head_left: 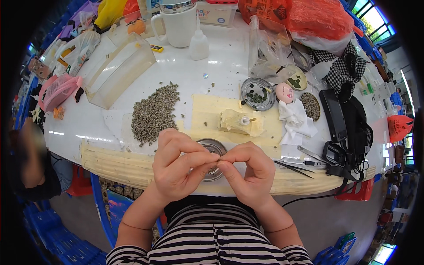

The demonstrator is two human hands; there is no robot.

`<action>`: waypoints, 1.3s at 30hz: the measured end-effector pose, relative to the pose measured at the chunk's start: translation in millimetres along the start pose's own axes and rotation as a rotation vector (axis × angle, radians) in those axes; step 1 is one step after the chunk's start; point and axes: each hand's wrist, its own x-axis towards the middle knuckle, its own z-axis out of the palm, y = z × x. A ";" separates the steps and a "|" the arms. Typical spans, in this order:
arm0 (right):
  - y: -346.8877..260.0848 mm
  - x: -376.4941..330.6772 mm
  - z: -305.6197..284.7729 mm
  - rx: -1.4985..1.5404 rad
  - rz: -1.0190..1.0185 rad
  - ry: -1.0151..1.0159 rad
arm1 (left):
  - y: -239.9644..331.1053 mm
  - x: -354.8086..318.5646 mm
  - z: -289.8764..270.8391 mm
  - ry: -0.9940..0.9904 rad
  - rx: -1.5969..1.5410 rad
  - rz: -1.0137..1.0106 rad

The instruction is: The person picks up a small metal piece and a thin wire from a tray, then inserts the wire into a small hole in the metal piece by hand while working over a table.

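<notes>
My left hand (181,165) and my right hand (249,174) meet fingertip to fingertip over a small round metal dish (213,145) near the table's front edge. Thumb and forefinger of each hand are pinched together. Whatever lies between the fingertips is tiny and mostly hidden, so I cannot tell its kind. The hands cover much of the dish. Beyond my left hand spreads a heap of small grey-brown pieces (154,112). Past my right hand stands a tape-wrapped block (240,122) with a small white-and-yellow piece on top.
A metal dish of dark green pieces (258,93), a pink round case (284,93) and crumpled tissue (297,118) lie right. Tweezers (311,154) and a craft knife (301,162) rest by the front edge. A white mug (177,24) and squeeze bottle (199,45) stand at the back.
</notes>
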 end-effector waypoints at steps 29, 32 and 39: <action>2.4 -2.0 -12.3 0.754 0.615 -0.229 | -7.9 -0.6 -2.6 -0.025 -0.208 0.047; 5.3 -2.9 -13.5 0.795 0.616 -0.275 | -6.9 0.0 -2.0 -0.047 -0.225 0.031; 1.5 -4.4 -6.4 0.681 0.528 -0.138 | 2.4 -2.9 0.2 0.013 0.104 0.099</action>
